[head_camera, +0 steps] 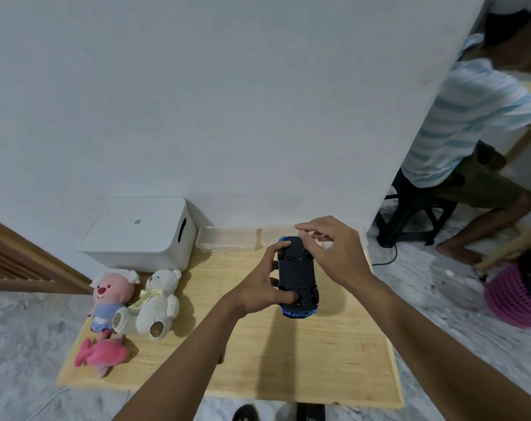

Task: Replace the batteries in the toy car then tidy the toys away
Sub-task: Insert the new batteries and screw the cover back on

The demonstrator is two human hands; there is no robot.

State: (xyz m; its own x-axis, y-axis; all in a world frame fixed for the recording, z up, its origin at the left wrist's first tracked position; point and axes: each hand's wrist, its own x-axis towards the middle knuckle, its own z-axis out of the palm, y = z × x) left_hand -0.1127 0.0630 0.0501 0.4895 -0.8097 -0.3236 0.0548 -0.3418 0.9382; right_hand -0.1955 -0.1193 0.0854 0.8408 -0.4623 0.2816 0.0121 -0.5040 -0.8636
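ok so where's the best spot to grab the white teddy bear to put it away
Probably the white teddy bear by its torso, from above and from its right flank: it lies on its back on the wooden table, while the pink plush doll crowds its left side.

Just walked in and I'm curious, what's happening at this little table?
A person holds a blue toy car upside down over the wooden table, left hand gripping its side while the right hand works at its underside. Three plush toys lie to the left, not yet put away, by a closed white storage box.
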